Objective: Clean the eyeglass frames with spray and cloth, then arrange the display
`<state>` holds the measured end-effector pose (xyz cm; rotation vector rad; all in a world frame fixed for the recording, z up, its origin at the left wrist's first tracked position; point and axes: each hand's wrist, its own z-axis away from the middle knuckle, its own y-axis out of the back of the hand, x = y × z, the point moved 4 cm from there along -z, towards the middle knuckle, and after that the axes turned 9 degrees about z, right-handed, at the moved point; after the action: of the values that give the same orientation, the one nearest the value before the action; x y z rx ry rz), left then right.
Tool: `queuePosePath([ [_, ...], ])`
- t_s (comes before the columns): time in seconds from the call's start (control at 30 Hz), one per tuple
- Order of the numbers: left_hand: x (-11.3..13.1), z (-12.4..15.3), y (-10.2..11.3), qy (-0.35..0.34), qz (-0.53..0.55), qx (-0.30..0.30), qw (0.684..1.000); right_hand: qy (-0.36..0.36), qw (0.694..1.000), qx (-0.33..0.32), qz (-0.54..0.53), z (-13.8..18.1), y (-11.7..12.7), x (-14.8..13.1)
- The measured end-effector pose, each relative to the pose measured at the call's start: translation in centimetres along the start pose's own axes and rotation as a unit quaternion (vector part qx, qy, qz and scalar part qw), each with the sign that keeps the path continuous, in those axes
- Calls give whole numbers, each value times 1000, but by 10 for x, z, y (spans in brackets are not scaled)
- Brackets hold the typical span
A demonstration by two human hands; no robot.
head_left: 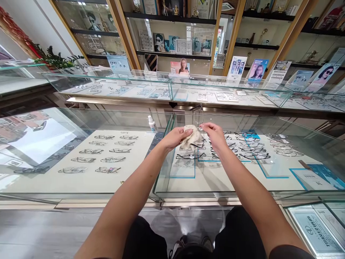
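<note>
Above the glass counter, my left hand (pixel 176 137) is closed on a beige cloth (pixel 192 138), its thumb pressed on top. A pair of eyeglasses (pixel 198 116) with a thin frame stands on end between my hands. One lens points upward, and the other end seems covered by the cloth. My right hand (pixel 214 133) pinches the frame near its middle with thumb and fingertips. Below the hands, rows of dark-framed glasses (pixel 254 149) lie inside the case.
A white spray bottle (pixel 152 124) stands left of my hands. Glass display cases (pixel 107 192) hold several glasses on both sides. Behind are another glass counter (pixel 172 84) with upright advertising cards (pixel 237 68) and wall shelves (pixel 172 54). A framed certificate (pixel 316 230) lies at lower right.
</note>
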<state>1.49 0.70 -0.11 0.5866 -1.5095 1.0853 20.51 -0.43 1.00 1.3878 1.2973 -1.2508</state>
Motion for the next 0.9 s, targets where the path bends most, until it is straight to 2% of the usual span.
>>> queuePosePath([
  [0.13,-4,4,-16,-12,-29,-51,998,3,1000,15,-7,5,-8,4],
  [0.23,-9,2,-21,-34,-37,-62,997,-7,1000,9,-12,9,-15,8],
  [0.47,-18,-3,-21,-78,10,-11,997,-27,998,-14,-57,12,-21,9],
  [0.63,-10,2,-23,-130,-2,43,991,-18,997,-75,-31,12,-23,2],
  [0.8,-2,7,-23,-115,-18,46,992,-11,995,-99,-15,12,-22,0],
  [0.9,2,11,-26,-82,-39,10,996,-2,995,-93,-32,11,-21,0],
])
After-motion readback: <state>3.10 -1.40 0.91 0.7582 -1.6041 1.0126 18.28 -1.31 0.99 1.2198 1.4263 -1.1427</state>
